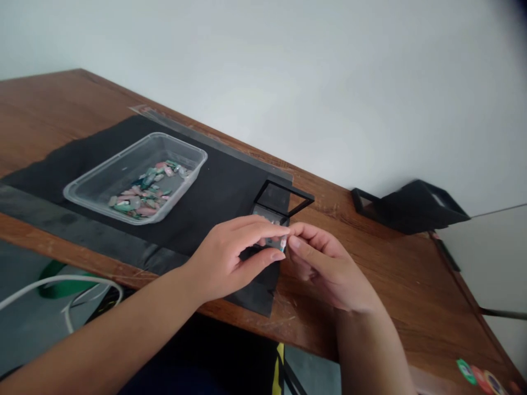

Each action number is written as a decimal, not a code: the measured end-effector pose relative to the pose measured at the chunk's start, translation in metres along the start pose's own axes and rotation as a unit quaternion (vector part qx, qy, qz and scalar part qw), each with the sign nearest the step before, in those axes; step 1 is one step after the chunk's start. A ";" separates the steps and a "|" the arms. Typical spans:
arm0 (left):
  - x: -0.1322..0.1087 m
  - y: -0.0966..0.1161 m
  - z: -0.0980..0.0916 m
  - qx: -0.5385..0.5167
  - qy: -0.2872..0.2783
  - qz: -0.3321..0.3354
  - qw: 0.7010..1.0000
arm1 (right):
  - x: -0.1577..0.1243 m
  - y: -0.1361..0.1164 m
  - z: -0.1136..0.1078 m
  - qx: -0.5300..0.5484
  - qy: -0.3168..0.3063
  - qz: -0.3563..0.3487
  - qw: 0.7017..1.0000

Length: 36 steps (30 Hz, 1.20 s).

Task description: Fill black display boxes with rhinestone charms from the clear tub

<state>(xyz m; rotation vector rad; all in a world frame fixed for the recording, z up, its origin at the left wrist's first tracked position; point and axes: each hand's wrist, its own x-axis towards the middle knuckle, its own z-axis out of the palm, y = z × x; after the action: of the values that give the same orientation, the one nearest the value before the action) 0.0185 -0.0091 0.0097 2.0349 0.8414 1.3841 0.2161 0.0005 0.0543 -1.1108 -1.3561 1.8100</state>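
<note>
A small glossy piece in white, pink and turquoise (283, 243) sits between the left hand's (233, 252) thumb and forefinger, the fingers closed on it near their tips. The right hand (329, 266) meets it from the other side, its thumb and curled forefinger drawn together just beside the piece (whether they also grip its edge, I cannot tell). Both hands are above the near right part of a matte black rectangular mat (222, 192) on a brown wood-grained counter (403, 263).

Just beyond the fingers stands a shallow black case with a pale interior (267, 213), its black-framed lid with a clear window (302, 206) raised; the left hand hides much of the inside. Farther left on the mat rests a translucent rectangular plastic tub (183, 189), with a loose heap of small pink, green and whitish elongated pieces (142, 192) on its bottom, mostly toward its near right side.

Near the wall at the right, well apart from the hands, is an angular black object (411, 206). Green, red and yellowish round items (466, 371) lie at the lower right corner. Below the counter's left edge, a white cable (41, 282) loops past a green curved item (53, 291).
</note>
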 end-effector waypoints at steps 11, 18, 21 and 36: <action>0.002 -0.001 -0.002 0.075 0.023 0.017 0.997 | 0.000 -0.006 -0.011 0.085 0.141 -0.059 0.985; 0.008 -0.009 0.003 0.232 -0.019 -0.023 0.972 | -0.001 -0.006 -0.014 0.088 0.175 -0.072 0.978; 0.010 -0.011 0.008 0.241 -0.068 -0.041 0.967 | -0.001 -0.005 -0.012 0.081 0.177 -0.068 0.979; 0.013 -0.014 0.012 0.230 -0.129 -0.090 0.960 | -0.002 0.000 -0.008 -0.013 0.112 -0.071 0.991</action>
<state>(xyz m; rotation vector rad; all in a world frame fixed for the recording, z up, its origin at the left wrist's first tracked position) 0.0303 0.0085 0.0034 2.3405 1.2819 0.8512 0.2242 0.0025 0.0543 -1.1610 -1.2941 1.5210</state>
